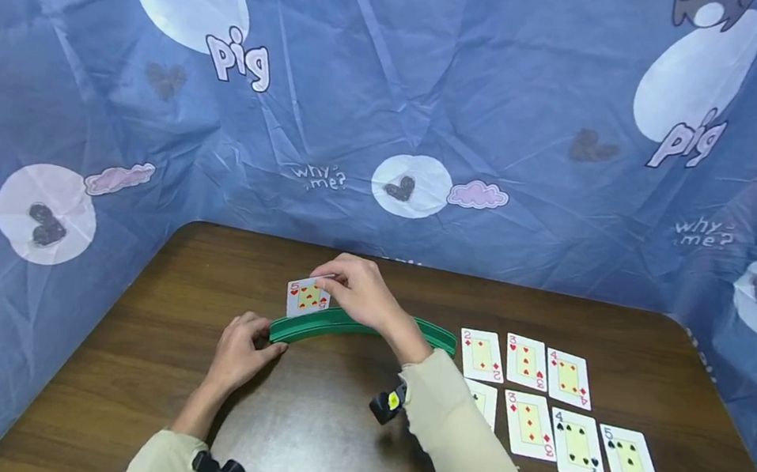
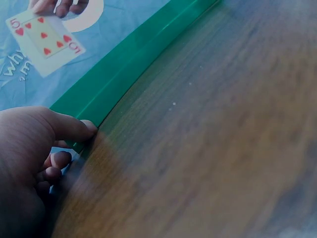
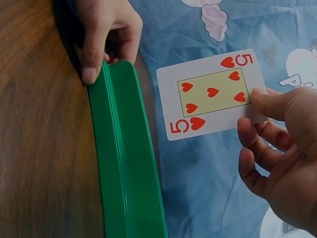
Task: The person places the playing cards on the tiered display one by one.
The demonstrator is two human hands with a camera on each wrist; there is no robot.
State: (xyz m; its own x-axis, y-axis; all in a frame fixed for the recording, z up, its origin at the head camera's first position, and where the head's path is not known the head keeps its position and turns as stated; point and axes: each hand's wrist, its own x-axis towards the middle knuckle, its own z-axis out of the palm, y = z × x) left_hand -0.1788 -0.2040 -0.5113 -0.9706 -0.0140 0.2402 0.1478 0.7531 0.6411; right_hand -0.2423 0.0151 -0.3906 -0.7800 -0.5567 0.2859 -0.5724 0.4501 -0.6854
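1. Pinching the five of hearts (image 1: 304, 298) in the grip of the right hand (image 1: 359, 289), between thumb and fingers, by one short edge.
2. Holding that card beyond the far side of the curved green rack (image 1: 435, 335), near its left half and apart from it in both wrist views.
3. Gripping the rack's left end with the left hand (image 1: 241, 349), thumb on the near side, in a grip closed round that end.
4. Set on the tabletop (image 1: 297, 417), bowed away from the person, with a groove along the rack's length.
5. Face up just right of the rack, in the farther row: two of diamonds (image 1: 481, 356), three of hearts (image 1: 525, 361), four of diamonds (image 1: 569, 378).
6. In the nearer row: a card partly hidden by the right sleeve (image 1: 461, 422), too covered to identify, then three of diamonds (image 1: 530, 425), four of spades (image 1: 578, 446), five of spades (image 1: 632, 463).
7. Behind the tabletop: a wrinkled blue cloth (image 1: 442, 77) printed with "pig" and "why me?".
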